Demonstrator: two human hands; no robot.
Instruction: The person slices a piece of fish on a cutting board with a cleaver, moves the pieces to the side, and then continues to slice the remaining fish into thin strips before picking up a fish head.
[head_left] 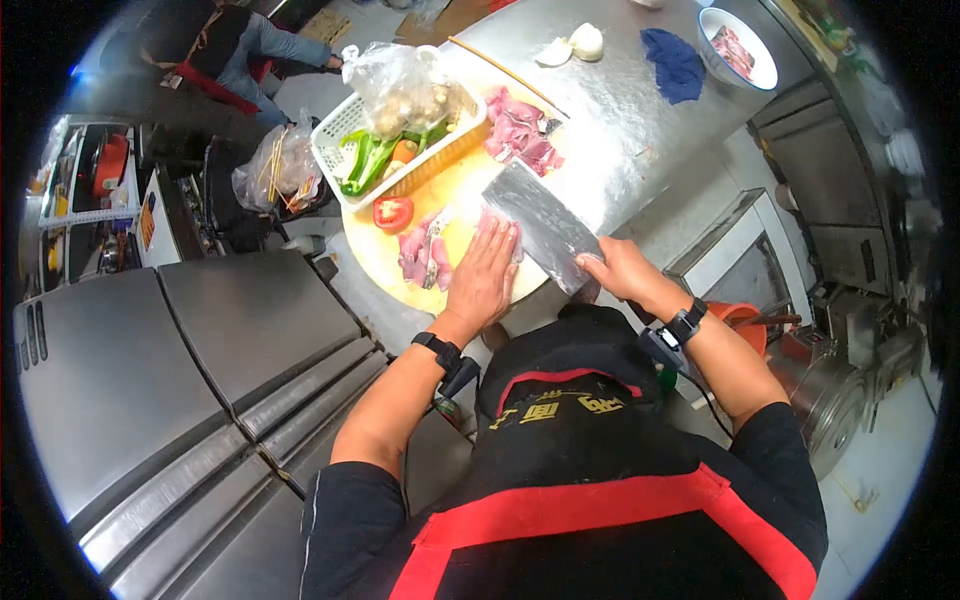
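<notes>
My right hand [622, 270] is wrapped round the handle end of a cleaver [535, 212], whose broad grey blade slants up and left over the round yellow cutting board [365, 248]. Flat on a piece of pink meat [491, 217] rests my left hand [484, 272], fingers stretched out just left of the blade. Much of that piece is hidden under the hand. Cut meat with dark skin [425, 255] lies to the left of it. Another heap of meat slices [520, 132] is beyond the blade. Half a tomato [393, 213] sits at the board's left.
A white basket [335, 150] with green peppers [366, 160] and a plastic bag [395, 85] overlaps the board's far left. On the steel table [620, 120] are white onion pieces [586, 42], a blue cloth [672, 65] and a bowl of meat [768, 70]. A person [240, 50] is at upper left.
</notes>
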